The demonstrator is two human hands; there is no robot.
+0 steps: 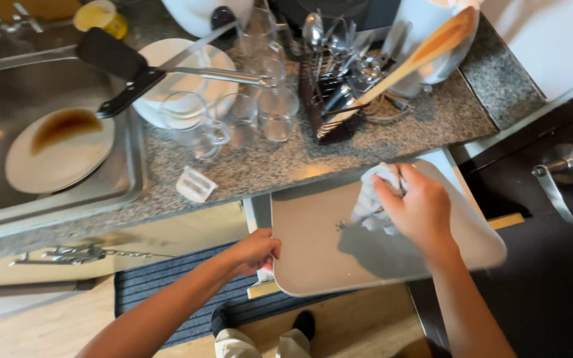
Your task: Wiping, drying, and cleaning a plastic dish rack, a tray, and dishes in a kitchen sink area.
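A pale grey tray [313, 245] with rounded corners is held level in front of the granite counter [280, 166], over an open drawer. My left hand [254, 250] grips its near left edge. My right hand [416, 205] presses a crumpled white cloth [374, 199] onto the tray's upper surface, where a few dark crumbs lie beside the cloth.
A steel sink [8, 99] at the left holds a dirty plate [58, 149]. On the counter stand several clear glasses [233, 119], a white plate with a black spatula [127, 73], and a cutlery rack [339, 86] with a wooden spoon. A dark cabinet handle [562, 169] is at the right; a striped mat [167, 292] lies below.
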